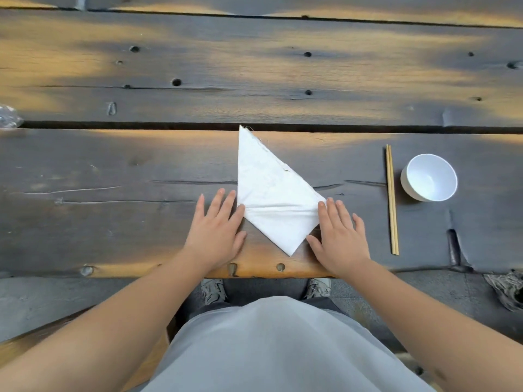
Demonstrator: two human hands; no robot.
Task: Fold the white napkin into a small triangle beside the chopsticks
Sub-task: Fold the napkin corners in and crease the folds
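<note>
The white napkin [271,190] lies flat on the dark wooden table [113,171], folded into a pointed kite-like shape with one tip far and one tip near me. My left hand [218,233] rests flat at its left corner, fingers spread, fingertips touching the cloth edge. At the right corner my right hand [339,236] lies flat the same way, fingertips on the napkin's edge. Neither hand grips anything. A pair of wooden chopsticks [392,199] lies straight to the right of the napkin, a hand's width from my right hand.
A white bowl [428,176] stands just right of the chopsticks. A crumpled clear plastic piece [8,116] shows at the far left edge. The table's near edge [254,271] runs just below my wrists. A shoe [506,290] sits on the floor at right.
</note>
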